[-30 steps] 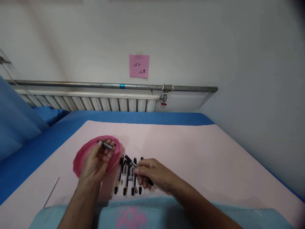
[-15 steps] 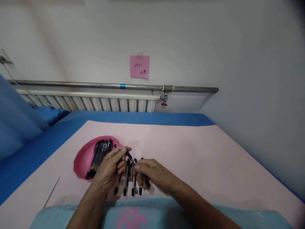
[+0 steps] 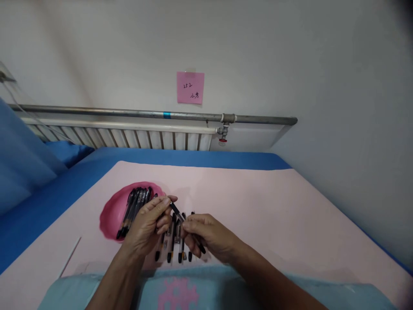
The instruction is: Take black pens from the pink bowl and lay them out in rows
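Observation:
A black pen [image 3: 177, 211] is held slantwise between both hands over the table. My left hand [image 3: 151, 217] pinches its upper tip end between thumb and fingers. Around the pen's barrel, my right hand [image 3: 204, 232] is closed, with the black lower end poking out below the fingers. Beneath the hands, several pens [image 3: 171, 241] lie side by side with small clear and metallic pieces among them, partly hidden by my fingers. Left of my left hand stands a pink bowl [image 3: 106, 215] holding several black pens [image 3: 135, 209].
A thin white stick [image 3: 70, 257] lies on the pink table cover [image 3: 251, 206] at left. Light blue cloth [image 3: 206, 286] runs along the near edge. Behind the table are a radiator [image 3: 138, 137], a metal pipe [image 3: 129, 113] and a pink note [image 3: 190, 88] on the wall.
The view has shifted very slightly. Both hands keep the same grip on the pen, with barely any movement of the fingers.

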Available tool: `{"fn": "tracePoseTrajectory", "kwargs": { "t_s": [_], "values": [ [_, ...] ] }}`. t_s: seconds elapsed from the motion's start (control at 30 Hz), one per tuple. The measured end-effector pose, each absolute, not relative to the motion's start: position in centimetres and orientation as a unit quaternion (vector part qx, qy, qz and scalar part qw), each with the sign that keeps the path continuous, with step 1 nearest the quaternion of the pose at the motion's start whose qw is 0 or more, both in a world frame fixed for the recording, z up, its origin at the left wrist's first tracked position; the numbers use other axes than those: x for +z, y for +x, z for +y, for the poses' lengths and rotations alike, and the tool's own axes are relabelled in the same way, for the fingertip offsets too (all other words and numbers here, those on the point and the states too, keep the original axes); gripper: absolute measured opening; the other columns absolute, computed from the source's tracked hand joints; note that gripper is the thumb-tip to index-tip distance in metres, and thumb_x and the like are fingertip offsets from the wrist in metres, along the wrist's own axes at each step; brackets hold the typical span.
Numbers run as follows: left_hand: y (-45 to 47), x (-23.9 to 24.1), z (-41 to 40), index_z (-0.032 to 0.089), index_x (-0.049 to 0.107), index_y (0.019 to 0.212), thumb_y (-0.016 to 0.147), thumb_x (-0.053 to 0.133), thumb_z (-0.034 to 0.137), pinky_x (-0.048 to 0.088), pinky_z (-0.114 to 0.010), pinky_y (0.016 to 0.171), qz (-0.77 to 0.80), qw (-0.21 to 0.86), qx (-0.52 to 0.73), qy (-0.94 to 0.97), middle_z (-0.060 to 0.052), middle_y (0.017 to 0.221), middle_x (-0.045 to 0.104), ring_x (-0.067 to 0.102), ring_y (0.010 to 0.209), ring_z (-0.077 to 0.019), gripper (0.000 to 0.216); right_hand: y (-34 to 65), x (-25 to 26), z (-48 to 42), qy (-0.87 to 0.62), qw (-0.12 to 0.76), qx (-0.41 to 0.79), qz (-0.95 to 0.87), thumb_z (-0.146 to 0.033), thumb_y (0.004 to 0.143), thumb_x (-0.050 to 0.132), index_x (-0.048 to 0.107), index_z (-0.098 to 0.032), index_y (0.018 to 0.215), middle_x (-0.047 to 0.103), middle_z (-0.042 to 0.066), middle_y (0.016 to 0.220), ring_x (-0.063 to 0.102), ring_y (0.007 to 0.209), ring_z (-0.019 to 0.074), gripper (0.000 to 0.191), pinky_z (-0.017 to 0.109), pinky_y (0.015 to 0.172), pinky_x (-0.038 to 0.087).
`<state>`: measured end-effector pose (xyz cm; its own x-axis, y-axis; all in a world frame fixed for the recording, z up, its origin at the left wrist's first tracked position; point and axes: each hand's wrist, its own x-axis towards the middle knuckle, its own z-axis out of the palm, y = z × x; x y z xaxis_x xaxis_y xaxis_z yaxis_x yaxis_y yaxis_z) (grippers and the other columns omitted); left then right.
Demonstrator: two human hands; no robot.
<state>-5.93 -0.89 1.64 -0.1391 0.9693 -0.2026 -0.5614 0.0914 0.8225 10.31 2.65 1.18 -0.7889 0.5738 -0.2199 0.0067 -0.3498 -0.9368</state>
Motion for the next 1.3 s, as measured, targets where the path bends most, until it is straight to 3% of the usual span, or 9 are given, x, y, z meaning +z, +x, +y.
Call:
{"fn": "tracePoseTrajectory", "kwargs": {
  "t_s": [0.17, 0.37, 0.5, 0.57, 0.7, 0.8, 0.97, 1.17, 1.3],
  "values": [
    [-6.0, 1.5, -0.8, 0.011, 0.065, 0.083, 0.067, 0.071, 0.028, 0.018, -0.012, 0.033, 0.424, 0.606, 0.625, 0.250, 0.006, 0.051, 0.043, 0.029, 0.037, 0.0012, 0.024, 10.3, 1.3, 2.3, -0.283, 0.178, 0.760, -0.557, -0.037, 0.076, 0.053, 0.054, -0.014, 0.068, 0.054, -0.003, 0.049, 0.046, 0.037, 0.0063, 0.025, 0.018, 0.039, 0.033],
    [-5.4, 1.5, -0.6, 0.013, 0.059, 0.069, 0.066, 0.071, 0.029, 0.016, -0.013, 0.032, 0.453, 0.562, 0.645, 0.251, 0.008, 0.046, 0.040, 0.027, 0.034, 0.0007, 0.020, 9.9, 0.9, 2.1, -0.378, 0.248, 0.664, -0.596, -0.028, 0.066, 0.066, 0.047, -0.016, 0.061, 0.051, -0.005, 0.052, 0.048, 0.045, 0.0062, 0.024, 0.017, 0.042, 0.035],
    [-5.6, 1.7, -0.7, 0.012, 0.062, 0.077, 0.065, 0.072, 0.030, 0.016, -0.012, 0.032, 0.452, 0.557, 0.653, 0.245, 0.007, 0.049, 0.044, 0.028, 0.035, 0.0009, 0.023, 10.0, 0.9, 2.4, -0.303, 0.174, 0.793, -0.498, -0.047, 0.076, 0.051, 0.055, -0.014, 0.077, 0.061, 0.002, 0.066, 0.052, 0.047, 0.0089, 0.033, 0.019, 0.039, 0.033],
    [-5.9, 1.8, -0.7, 0.012, 0.064, 0.080, 0.066, 0.071, 0.029, 0.017, -0.012, 0.032, 0.449, 0.554, 0.657, 0.245, 0.007, 0.049, 0.044, 0.029, 0.035, 0.0007, 0.024, 10.1, 1.0, 2.5, -0.276, 0.153, 0.832, -0.457, -0.048, 0.078, 0.048, 0.057, -0.013, 0.082, 0.062, 0.003, 0.064, 0.052, 0.045, 0.0094, 0.036, 0.019, 0.038, 0.033],
    [-5.9, 1.8, -0.7, 0.012, 0.064, 0.079, 0.066, 0.071, 0.028, 0.018, -0.012, 0.032, 0.444, 0.555, 0.660, 0.246, 0.007, 0.049, 0.045, 0.029, 0.035, 0.0005, 0.022, 10.0, 1.3, 2.3, -0.306, 0.245, 0.780, -0.487, -0.029, 0.068, 0.064, 0.056, -0.013, 0.070, 0.058, -0.001, 0.057, 0.050, 0.045, 0.0064, 0.018, 0.019, 0.046, 0.036],
    [-5.8, 1.7, -0.6, 0.012, 0.064, 0.078, 0.066, 0.071, 0.028, 0.018, -0.012, 0.032, 0.438, 0.555, 0.663, 0.246, 0.007, 0.048, 0.044, 0.029, 0.035, 0.0004, 0.021, 9.9, 1.5, 2.2, -0.326, 0.291, 0.758, -0.485, -0.023, 0.062, 0.070, 0.053, -0.015, 0.073, 0.058, -0.003, 0.058, 0.050, 0.049, 0.0062, 0.021, 0.019, 0.048, 0.036],
    [-5.7, 1.9, -0.7, 0.012, 0.064, 0.076, 0.066, 0.071, 0.028, 0.019, -0.012, 0.032, 0.434, 0.559, 0.662, 0.248, 0.006, 0.049, 0.044, 0.030, 0.036, 0.0002, 0.020, 10.0, 1.8, 2.1, -0.277, 0.142, 0.848, -0.429, -0.044, 0.078, 0.048, 0.057, -0.012, 0.084, 0.061, 0.003, 0.063, 0.053, 0.046, 0.0088, 0.034, 0.021, 0.044, 0.036],
    [-5.5, 1.9, -0.6, 0.012, 0.064, 0.077, 0.063, 0.073, 0.029, 0.020, -0.012, 0.031, 0.441, 0.550, 0.667, 0.242, 0.006, 0.050, 0.045, 0.030, 0.036, 0.0002, 0.024, 9.7, 1.4, 1.8, -0.373, 0.289, 0.664, -0.580, -0.029, 0.067, 0.064, 0.052, -0.016, 0.065, 0.054, -0.003, 0.058, 0.047, 0.051, 0.0067, 0.018, 0.019, 0.047, 0.035],
    [-5.6, 1.7, -0.6, 0.012, 0.064, 0.078, 0.065, 0.071, 0.029, 0.019, -0.012, 0.032, 0.433, 0.556, 0.665, 0.247, 0.007, 0.049, 0.044, 0.030, 0.036, 0.0003, 0.023, 9.7, 1.6, 1.9, -0.327, 0.201, 0.778, -0.496, -0.041, 0.079, 0.048, 0.055, -0.015, 0.080, 0.058, 0.000, 0.063, 0.047, 0.044, 0.0075, 0.027, 0.019, 0.038, 0.032]
  ]
}}
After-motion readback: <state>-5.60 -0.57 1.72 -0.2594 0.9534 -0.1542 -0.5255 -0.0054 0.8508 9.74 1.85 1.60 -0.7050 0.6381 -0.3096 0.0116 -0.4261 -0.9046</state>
